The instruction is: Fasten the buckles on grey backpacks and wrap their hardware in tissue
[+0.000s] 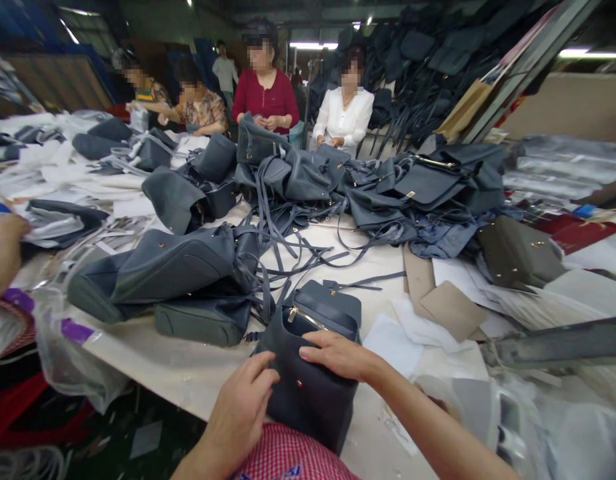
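A dark blue-grey handbag (308, 407) stands upright at the table's near edge, right in front of my body. Its flap (333, 300) is folded back, and a gold zipper (308, 317) shows at the mouth. My right hand (338, 355) grips the near top rim of this bag, with a digit lying against the outer face above a small red-and-gold stud. Beside the bag's left side is my left hand (241, 403), its fingers loosely bent and apart; nothing shows in them. Whether those fingertips touch the leather, I cannot tell.
Several similar bags lie on the left (178, 267), and a heap of bags with tangled straps (308, 177) spans the back. An olive-brown bag (518, 250), cardboard pieces (451, 310) and white sheets are at right. Co-workers sit or stand across the table; another person's arm (3, 250) enters at left.
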Demonstrator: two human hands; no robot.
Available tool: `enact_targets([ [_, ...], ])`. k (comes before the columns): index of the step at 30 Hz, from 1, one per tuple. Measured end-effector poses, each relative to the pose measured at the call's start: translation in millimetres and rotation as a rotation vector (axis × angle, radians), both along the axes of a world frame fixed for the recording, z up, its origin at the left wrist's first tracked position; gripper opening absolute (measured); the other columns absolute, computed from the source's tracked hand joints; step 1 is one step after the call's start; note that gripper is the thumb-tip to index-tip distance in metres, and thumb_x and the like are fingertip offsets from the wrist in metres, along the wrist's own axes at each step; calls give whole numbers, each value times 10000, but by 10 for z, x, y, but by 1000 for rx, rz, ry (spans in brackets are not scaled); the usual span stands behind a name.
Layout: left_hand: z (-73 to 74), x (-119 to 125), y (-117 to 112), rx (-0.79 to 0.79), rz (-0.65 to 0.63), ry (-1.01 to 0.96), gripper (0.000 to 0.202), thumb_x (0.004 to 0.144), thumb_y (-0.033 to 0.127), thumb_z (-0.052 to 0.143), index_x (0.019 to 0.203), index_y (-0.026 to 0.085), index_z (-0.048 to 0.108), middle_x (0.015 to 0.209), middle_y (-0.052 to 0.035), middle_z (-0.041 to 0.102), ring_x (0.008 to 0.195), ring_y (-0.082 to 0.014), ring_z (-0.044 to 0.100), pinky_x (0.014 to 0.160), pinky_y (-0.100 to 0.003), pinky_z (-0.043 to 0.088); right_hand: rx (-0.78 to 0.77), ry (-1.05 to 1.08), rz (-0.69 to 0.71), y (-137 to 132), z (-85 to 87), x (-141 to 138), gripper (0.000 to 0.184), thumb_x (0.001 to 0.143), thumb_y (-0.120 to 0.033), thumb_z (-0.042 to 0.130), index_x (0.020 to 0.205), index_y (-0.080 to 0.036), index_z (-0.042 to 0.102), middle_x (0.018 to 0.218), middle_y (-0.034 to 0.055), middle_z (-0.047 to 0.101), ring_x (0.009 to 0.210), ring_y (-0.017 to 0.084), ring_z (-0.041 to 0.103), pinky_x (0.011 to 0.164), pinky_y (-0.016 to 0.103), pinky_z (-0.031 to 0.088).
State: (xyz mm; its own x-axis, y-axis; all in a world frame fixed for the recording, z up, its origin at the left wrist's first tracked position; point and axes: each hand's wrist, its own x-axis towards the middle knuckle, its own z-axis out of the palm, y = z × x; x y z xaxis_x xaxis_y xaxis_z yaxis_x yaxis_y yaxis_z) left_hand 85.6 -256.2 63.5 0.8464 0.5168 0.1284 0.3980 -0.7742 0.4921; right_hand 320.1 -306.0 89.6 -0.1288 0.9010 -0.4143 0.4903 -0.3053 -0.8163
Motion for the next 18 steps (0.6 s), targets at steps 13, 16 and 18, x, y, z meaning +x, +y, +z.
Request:
enact_targets([
  [13,265,214,406,-134,-281,-42,225,789,35,359,739,203,499,825,-46,586,777,-183,581,689,-280,475,610,-292,-566,-941,-5,-482,206,929,-264,474,1008,-225,660,1133,103,705,1074,250,639,953,384,497],
  [16,238,99,372,-128,-305,-48,226,831,47,341,738,209,469,807,-36,578,754,-173,573,673,-264,455,400,-122,-1150,-1317,-263,-211,316,886,-502,524,933,-219,657,969,105,721,939,280,679,846,424,548],
  [18,224,33,358,-82,-327,-39,230,822,39,358,730,210,482,797,-32,592,743,-171,576,666,-258,454,274,107,-1364,-1462,-427,-104,481,791,-628,595,1019,-206,637,1081,127,690,975,303,675,793,433,570],
])
